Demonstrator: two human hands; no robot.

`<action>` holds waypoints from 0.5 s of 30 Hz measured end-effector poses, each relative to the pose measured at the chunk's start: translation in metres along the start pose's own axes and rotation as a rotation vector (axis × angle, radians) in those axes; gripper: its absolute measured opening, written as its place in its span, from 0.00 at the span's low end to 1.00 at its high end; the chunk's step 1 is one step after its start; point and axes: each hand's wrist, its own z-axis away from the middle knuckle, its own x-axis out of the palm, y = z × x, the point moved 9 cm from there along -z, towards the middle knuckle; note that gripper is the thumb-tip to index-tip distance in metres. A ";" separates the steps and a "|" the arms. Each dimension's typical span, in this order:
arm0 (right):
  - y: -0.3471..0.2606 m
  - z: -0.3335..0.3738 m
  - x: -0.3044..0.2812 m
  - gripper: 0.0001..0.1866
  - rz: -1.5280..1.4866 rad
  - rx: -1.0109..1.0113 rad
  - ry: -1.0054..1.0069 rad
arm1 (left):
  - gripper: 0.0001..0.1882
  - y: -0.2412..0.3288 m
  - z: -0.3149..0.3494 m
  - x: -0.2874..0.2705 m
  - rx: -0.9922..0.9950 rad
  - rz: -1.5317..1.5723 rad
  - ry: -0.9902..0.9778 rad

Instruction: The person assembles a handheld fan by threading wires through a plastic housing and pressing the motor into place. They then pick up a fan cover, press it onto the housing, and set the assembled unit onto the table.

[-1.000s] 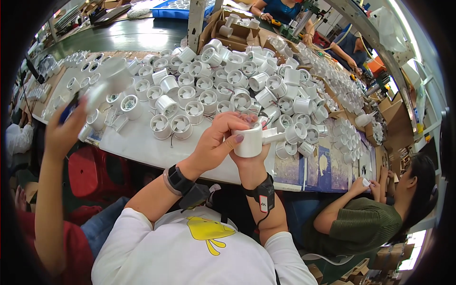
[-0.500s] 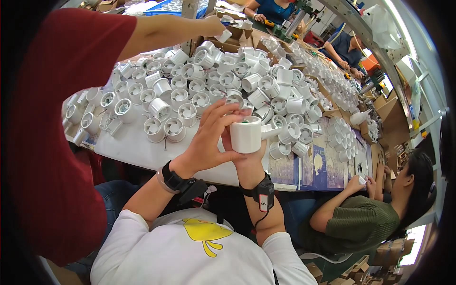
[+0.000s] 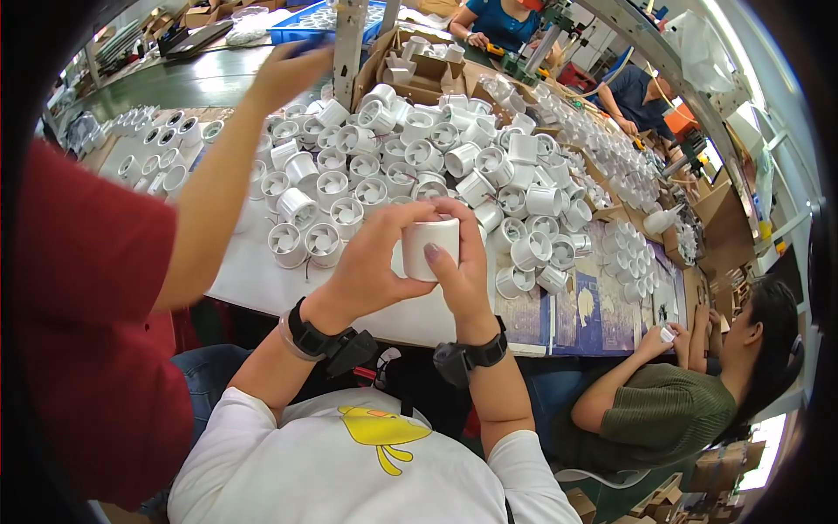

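Between both my hands I hold a white plastic fan housing (image 3: 421, 249), a short cylinder, above the front of the table. My left hand (image 3: 371, 253) wraps round its left side, fingers over the top. My right hand (image 3: 463, 266) grips its right side, with the thumb across the front wall. My fingers cover the upper rim, so its inside is hidden. Just beyond my hands lies a large heap of similar white cylinders (image 3: 423, 153), many with fan blades and thin wires showing.
A person in a red sleeve (image 3: 105, 236) reaches across at my left. At my right sits a person in a green top (image 3: 646, 402), holding a small white part. A cardboard box (image 3: 428, 80) and a blue tray (image 3: 301, 33) stand at the back, beside a metal post (image 3: 349, 52).
My right hand has turned and come round the housing's right side, and its handle-like arm no longer shows. The red-sleeved person's hand has moved left, away from the cardboard box.
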 end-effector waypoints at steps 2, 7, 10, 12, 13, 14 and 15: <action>0.000 0.006 0.001 0.24 -0.190 0.005 0.043 | 0.38 0.003 0.001 0.004 0.075 -0.004 0.063; 0.005 0.013 0.016 0.21 -0.673 -0.052 0.137 | 0.31 0.011 0.015 0.008 0.144 0.182 0.230; 0.004 0.013 0.021 0.19 -0.686 -0.096 0.122 | 0.26 -0.002 0.020 0.007 0.064 0.349 0.275; 0.003 0.013 0.023 0.17 -0.613 -0.108 0.096 | 0.21 -0.017 0.024 0.009 -0.023 0.493 0.309; 0.004 0.014 0.022 0.17 -0.617 -0.106 0.096 | 0.21 -0.018 0.025 0.011 -0.026 0.490 0.309; 0.004 0.015 0.022 0.16 -0.623 -0.109 0.072 | 0.20 -0.015 0.027 0.010 0.013 0.392 0.340; 0.004 0.016 0.023 0.15 -0.629 -0.113 0.048 | 0.19 -0.011 0.029 0.010 0.052 0.294 0.370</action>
